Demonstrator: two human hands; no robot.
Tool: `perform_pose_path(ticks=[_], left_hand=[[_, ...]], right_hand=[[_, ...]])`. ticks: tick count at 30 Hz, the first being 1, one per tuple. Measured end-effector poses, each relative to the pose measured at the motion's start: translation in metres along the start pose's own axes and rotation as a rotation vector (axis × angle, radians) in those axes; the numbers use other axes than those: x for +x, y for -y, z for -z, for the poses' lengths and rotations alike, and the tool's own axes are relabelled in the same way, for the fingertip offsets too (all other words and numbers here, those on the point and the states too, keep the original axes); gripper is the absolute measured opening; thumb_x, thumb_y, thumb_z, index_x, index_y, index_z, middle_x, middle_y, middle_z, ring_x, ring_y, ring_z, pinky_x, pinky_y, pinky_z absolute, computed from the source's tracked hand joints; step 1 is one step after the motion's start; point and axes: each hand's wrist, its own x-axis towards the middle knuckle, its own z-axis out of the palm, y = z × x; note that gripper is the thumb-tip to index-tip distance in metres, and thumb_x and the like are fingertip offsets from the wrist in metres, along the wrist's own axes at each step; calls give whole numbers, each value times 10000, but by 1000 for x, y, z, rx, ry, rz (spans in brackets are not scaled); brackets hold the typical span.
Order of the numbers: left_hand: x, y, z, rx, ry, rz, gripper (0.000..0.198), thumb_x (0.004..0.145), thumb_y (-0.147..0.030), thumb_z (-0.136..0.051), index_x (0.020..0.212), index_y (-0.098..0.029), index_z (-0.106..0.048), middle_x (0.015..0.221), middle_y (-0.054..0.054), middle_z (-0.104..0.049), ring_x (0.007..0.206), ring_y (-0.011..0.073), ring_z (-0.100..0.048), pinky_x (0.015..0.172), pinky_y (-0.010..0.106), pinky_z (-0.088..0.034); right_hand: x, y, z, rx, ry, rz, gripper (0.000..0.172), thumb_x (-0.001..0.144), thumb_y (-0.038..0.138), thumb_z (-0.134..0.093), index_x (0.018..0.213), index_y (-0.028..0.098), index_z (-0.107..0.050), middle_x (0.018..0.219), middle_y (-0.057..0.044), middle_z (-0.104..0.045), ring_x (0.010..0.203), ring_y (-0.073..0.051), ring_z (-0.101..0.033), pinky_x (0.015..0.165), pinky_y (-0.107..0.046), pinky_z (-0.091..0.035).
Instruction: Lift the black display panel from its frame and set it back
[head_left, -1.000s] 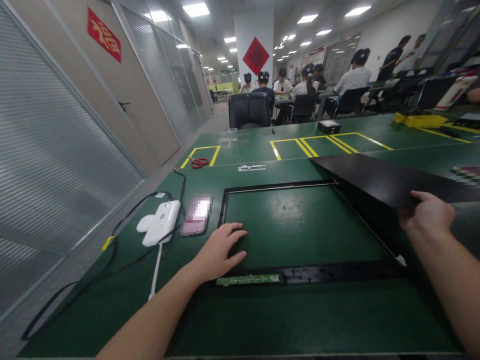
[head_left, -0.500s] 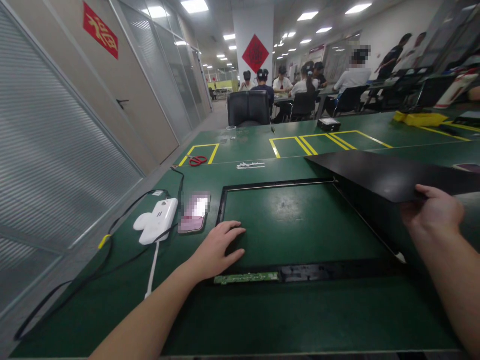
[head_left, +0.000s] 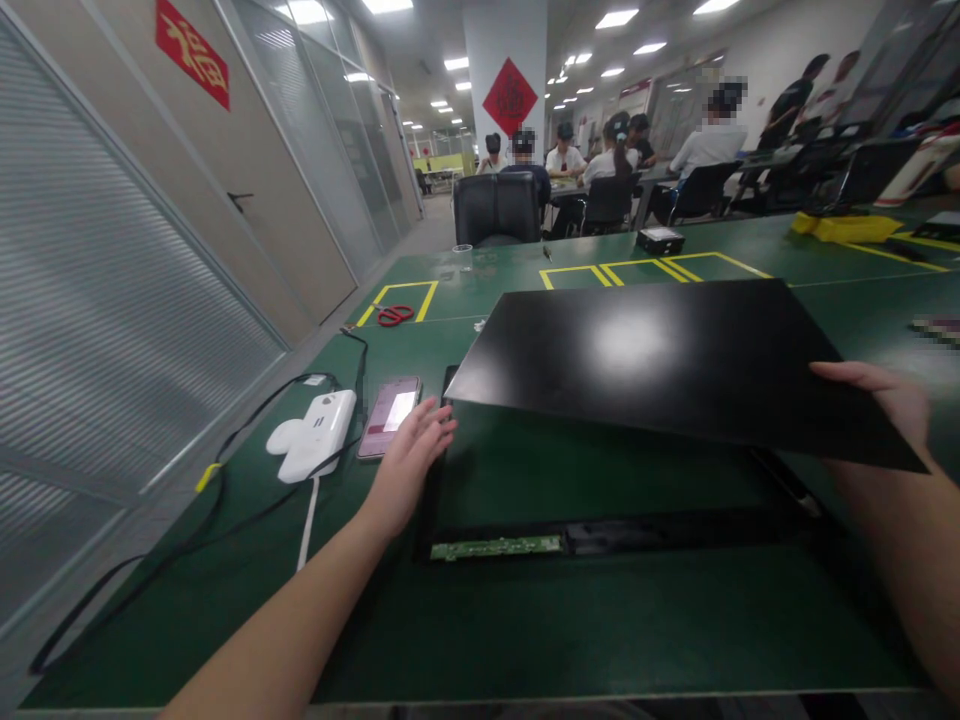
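A thin glossy black rectangular panel (head_left: 675, 370) hangs slightly tilted above the table. My right hand (head_left: 885, 400) grips it at its right end, thumb on top and the other fingers hidden beneath. Near the panel's left corner is my left hand (head_left: 416, 455), its fingers apart and holding nothing; whether a fingertip touches the corner I cannot tell. Below the panel a black frame (head_left: 667, 532) lies on the table, partly covered from view. Along the left of its near side sits a narrow green circuit board (head_left: 495, 547).
Left of the frame lie a phone (head_left: 388, 418) and a white power strip (head_left: 319, 435) with cables. Red-handled scissors (head_left: 395, 315), a clear cup (head_left: 463, 257), a small black box (head_left: 660, 241) and a yellow object (head_left: 844, 228) are farther back on the green table (head_left: 600, 640). Several people sit beyond.
The panel has swung left from the right side and now spans over the frame, hiding its far side. My left hand has risen and moved left off the frame toward the panel's corner.
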Motion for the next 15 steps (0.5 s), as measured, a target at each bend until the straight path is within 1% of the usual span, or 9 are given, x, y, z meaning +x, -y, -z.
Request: perform_pose_path(ticks=[1,3,4,6,7,9,11,13,15], left_hand=[[0,-4,-2,-94,-10,57,590,904,-518,-729,1394,-201,-641,1362,160,-730,1251,305,-714,1101,465,-564],[0,-12,-4,-212,6,163,512,873,-523,-753,1265,-195,-719,1213,125,-791,1142,303,-754,969,420,-627],[0,-16,-5,-241,11,214,474,857,-510,-763,1207,-191,-744,1163,113,-806,1100,307,-766,903,402,-644],[1,-24,-3,-263,-4,285,419,808,-453,-790,1134,-190,-768,1111,98,-820,1031,311,-783,793,373,-652],[1,-26,-1,-262,-19,298,413,775,-410,-806,1122,-190,-771,1101,91,-823,1004,308,-789,752,357,-646],[1,-30,3,-243,-49,281,446,697,-322,-837,1116,-186,-771,1084,79,-828,964,294,-794,682,308,-619],[1,-33,6,-218,-67,247,485,638,-278,-859,1102,-171,-768,1051,75,-830,948,286,-795,650,273,-595],[-1,-36,6,-209,-74,217,508,613,-282,-881,1092,-161,-762,1016,75,-831,952,297,-796,692,292,-612],[-4,-37,4,-210,-69,181,535,613,-297,-901,1110,-165,-754,1001,74,-832,968,318,-797,780,353,-643]], right_hand=[[-1,-1,0,-27,2,7,254,604,208,-752,833,277,-664,874,-82,-712,896,-350,-738,700,-574,-688],[-3,-1,-1,-64,62,-62,262,603,224,-752,850,277,-681,897,-82,-735,929,-362,-749,734,-567,-690],[-5,1,-2,-81,127,-119,278,604,232,-746,874,274,-695,910,-83,-748,931,-365,-755,741,-559,-689],[-9,6,-6,-99,305,-215,355,599,232,-734,953,261,-723,943,-86,-772,916,-360,-768,741,-528,-685],[-11,8,-8,-109,393,-247,398,597,225,-732,994,255,-731,956,-86,-782,900,-352,-774,735,-508,-682],[-15,13,-12,-147,525,-312,443,607,215,-731,1049,244,-737,962,-82,-794,852,-334,-781,714,-473,-673],[-19,14,-16,-204,610,-401,451,634,202,-731,1084,239,-738,953,-79,-800,801,-318,-781,697,-455,-665],[-19,11,-19,-274,649,-475,425,653,171,-723,1074,227,-741,923,-80,-798,746,-303,-772,673,-441,-657],[-16,6,-21,-328,626,-452,365,666,121,-721,1020,207,-743,890,-80,-791,716,-260,-757,648,-371,-642]])
